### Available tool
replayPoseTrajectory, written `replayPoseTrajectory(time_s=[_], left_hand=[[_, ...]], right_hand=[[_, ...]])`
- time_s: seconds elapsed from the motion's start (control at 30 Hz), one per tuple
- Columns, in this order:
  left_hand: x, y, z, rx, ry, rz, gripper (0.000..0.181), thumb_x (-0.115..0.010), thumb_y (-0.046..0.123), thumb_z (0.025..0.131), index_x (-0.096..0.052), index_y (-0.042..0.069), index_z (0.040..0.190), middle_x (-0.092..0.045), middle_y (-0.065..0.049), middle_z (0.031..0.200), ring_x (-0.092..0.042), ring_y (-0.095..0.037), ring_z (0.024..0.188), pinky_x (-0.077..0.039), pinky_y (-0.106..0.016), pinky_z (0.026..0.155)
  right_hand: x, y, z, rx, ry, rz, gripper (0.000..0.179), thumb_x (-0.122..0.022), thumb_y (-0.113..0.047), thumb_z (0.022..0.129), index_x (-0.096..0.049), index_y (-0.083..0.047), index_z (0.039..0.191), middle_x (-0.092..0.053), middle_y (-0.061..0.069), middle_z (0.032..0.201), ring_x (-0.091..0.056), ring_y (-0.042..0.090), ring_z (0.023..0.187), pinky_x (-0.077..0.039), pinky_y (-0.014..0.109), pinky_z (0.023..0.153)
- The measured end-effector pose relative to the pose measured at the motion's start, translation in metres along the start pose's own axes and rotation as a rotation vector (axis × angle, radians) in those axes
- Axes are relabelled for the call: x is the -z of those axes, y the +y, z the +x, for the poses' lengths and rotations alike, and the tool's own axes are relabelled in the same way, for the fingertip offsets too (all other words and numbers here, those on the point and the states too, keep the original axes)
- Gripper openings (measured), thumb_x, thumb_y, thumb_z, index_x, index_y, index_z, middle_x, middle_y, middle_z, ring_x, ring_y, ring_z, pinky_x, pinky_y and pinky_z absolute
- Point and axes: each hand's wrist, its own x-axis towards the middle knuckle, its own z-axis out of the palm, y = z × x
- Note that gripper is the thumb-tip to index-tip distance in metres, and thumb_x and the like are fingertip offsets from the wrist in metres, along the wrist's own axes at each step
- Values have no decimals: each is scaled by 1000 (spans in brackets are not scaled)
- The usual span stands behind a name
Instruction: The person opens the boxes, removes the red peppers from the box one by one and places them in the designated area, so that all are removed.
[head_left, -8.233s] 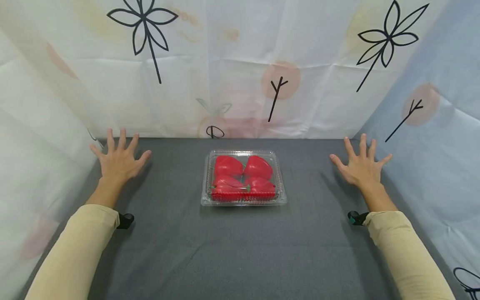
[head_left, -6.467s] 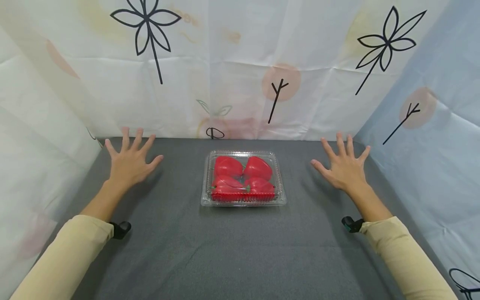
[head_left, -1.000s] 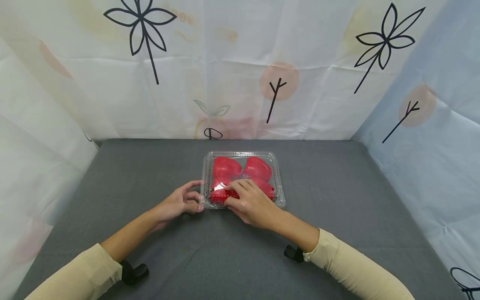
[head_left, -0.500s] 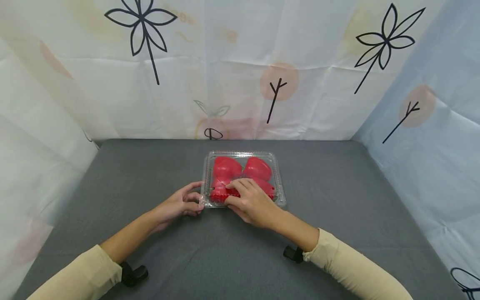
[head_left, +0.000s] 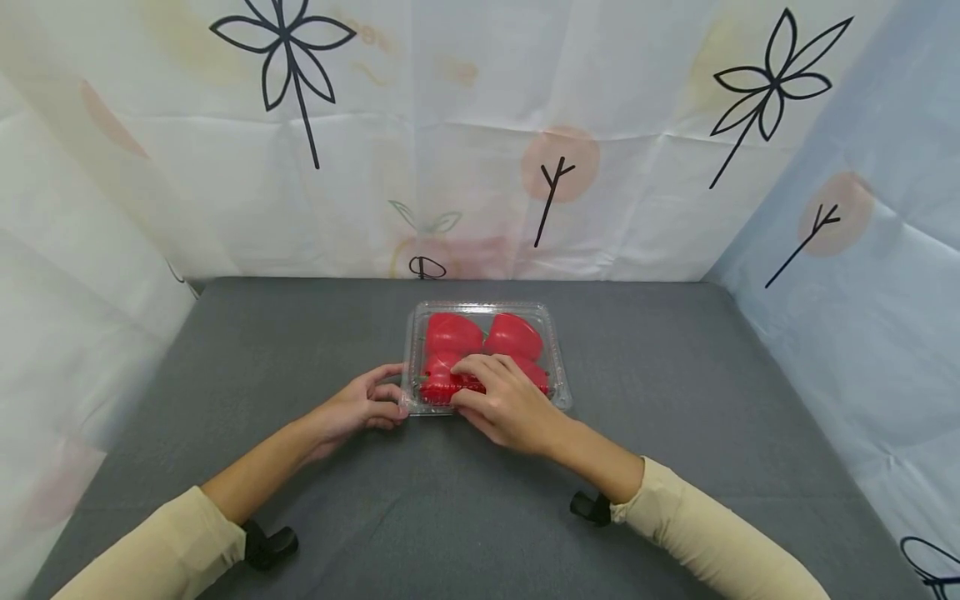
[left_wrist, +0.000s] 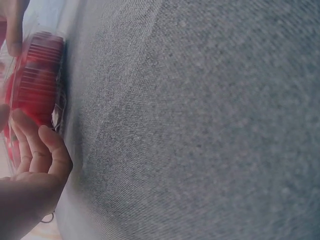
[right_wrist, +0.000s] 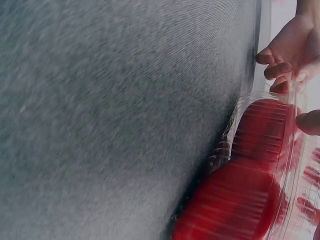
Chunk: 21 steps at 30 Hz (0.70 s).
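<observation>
A clear plastic clamshell box (head_left: 558, 379) lies on the grey cloth in the head view, holding several red bell peppers (head_left: 454, 333). At its front left corner, my left hand (head_left: 356, 412) pinches the rim, thumb at the corner and other fingers along the side. My right hand (head_left: 513, 408) bends over the front edge from the right. Its fingers curl over the lid and its thumb lies at the front rim, covering part of the front peppers. In the right wrist view, the thumb (right_wrist: 309, 123) presses at the rim above the ribbed front wall.
Grey cloth (head_left: 300, 350) covers the table around the box. A white patterned curtain (head_left: 480, 125) hangs behind and to the left, a bluish one (head_left: 892, 333) to the right. Black wrist-camera mounts sit at both sleeves.
Both hands came in from the far left and right, where they were spread, to the box's front. Over the last second, the right hand shifts slightly; the box stays in place.
</observation>
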Motion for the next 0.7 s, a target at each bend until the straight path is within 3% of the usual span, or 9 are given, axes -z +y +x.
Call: replayPoseTrajectory(time_s=[0.2, 0.4, 0.5, 0.7], left_hand=[[-1, -2, -1, -38, 6, -1, 73, -67, 16, 96, -23, 7, 154, -64, -1, 98, -61, -16, 87, -51, -31, 83], [-3, 3, -2, -42, 55, 50, 70, -68, 13, 94, -29, 9, 151, -64, -4, 92, -61, -20, 87, -51, -34, 83], [-4, 5, -3, -43, 61, 77, 68, -66, 11, 94, -29, 10, 151, -63, -4, 89, -61, -22, 88, -51, -35, 83], [-5, 7, -3, -54, 51, 101, 68, -65, 10, 94, -29, 10, 151, -63, -4, 87, -62, -24, 88, -51, -35, 81]], right_hand=[[-1, 2, -7, 56, 31, -84, 56, -86, -17, 75, -63, -16, 125, -57, 12, 127, -55, 25, 117, -46, 44, 96], [5, 7, -20, 0, 53, -172, 67, -85, -21, 76, -57, -16, 136, -55, 15, 135, -51, 29, 125, -43, 52, 99], [8, 11, -27, -100, 44, -210, 73, -82, -24, 77, -52, -14, 143, -52, 17, 140, -47, 33, 130, -39, 58, 101], [11, 12, -40, -448, 29, -227, 86, -79, -36, 76, -40, -15, 151, -46, 25, 145, -43, 44, 133, -36, 66, 99]])
